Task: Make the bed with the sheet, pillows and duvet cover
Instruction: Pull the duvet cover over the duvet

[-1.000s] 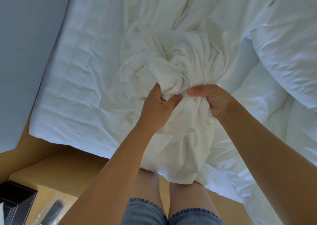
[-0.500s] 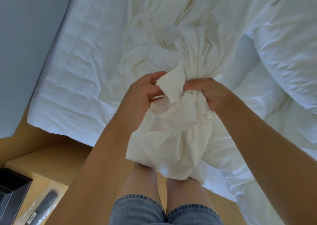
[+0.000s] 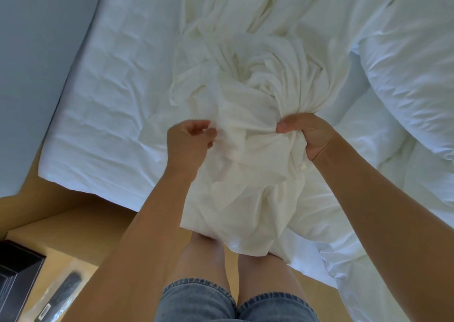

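A cream-white duvet cover [image 3: 258,80] lies bunched and twisted across the middle of the bed, its near end hanging over the bed's edge down to my knees. My right hand [image 3: 309,135] grips a gathered handful of it, thumb on top. My left hand [image 3: 189,137] is at the cover's left edge with curled fingers pinching a fold. The fitted sheet [image 3: 110,95] covers the mattress on the left, lightly creased. A puffy white duvet [image 3: 412,63] is heaped on the right side of the bed.
A grey wall [image 3: 36,63] runs along the bed's left side. A wooden bedside surface [image 3: 73,225] at lower left holds a dark box [image 3: 17,275] and a remote in a clear plastic bag [image 3: 59,294]. My legs stand against the bed's near edge.
My left hand let go of the fold it held up and shifted left and down to the cover's edge. My right hand kept its grip and moved slightly right.
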A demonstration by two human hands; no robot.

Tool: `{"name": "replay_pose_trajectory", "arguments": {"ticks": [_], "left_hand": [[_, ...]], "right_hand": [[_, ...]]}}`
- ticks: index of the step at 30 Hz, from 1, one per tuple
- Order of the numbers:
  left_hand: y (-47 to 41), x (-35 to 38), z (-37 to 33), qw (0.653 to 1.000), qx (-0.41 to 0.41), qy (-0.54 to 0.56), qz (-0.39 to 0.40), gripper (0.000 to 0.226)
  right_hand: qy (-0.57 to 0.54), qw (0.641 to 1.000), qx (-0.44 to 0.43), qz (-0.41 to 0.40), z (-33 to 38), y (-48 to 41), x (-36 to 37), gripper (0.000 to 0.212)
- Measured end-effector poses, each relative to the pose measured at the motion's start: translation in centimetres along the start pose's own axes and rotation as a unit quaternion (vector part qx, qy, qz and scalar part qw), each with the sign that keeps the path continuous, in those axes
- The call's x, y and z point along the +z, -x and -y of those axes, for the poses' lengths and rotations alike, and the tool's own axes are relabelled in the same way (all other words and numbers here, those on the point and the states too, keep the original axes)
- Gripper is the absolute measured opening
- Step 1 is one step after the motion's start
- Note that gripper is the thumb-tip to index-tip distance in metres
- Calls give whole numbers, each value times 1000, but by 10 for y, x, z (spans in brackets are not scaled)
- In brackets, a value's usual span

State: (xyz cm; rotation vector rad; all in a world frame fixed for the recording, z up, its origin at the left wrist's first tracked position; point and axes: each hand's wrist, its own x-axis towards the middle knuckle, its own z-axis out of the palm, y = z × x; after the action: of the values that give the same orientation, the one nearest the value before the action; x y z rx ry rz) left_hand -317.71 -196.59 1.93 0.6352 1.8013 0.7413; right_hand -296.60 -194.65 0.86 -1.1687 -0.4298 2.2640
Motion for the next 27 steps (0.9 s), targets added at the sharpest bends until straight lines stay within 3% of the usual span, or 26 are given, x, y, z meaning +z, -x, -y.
{"name": "replay_pose_trajectory", "arguments": {"ticks": [3,5,8,10,12,14,17,20,23,27], "left_hand": [[6,1,19,984,42,-171,31,10],[6,-2,13,973,102,-209,6,9],[5,-11,-13,979,143,-147,-18,15],[9,-7,-31,991,43,-108,70,24],[11,2,-39,973,-39,-177,141,40],[8,13,-45,967,30,-224,116,37],[-5,30,-56,979,129,-159,20,43],[-13,46,-68,990,116,-63,43,36],[-18,52,-67,987,109,-84,77,36],[-26,47,-62,981,93,-120,121,38]], "right_hand": [[25,1000,15,-4,0,-1,2,25],[42,999,24,-12,2,-2,1,23],[51,998,38,-11,3,-2,0,27],[45,998,41,-5,3,-3,3,33],[39,998,41,13,3,-6,7,37],[43,998,41,20,5,-7,10,33],[39,998,41,14,7,-7,13,26],[21,999,32,36,9,-9,18,29],[-4,999,30,44,9,-11,21,51],[44,998,35,32,11,-10,21,26]]}}
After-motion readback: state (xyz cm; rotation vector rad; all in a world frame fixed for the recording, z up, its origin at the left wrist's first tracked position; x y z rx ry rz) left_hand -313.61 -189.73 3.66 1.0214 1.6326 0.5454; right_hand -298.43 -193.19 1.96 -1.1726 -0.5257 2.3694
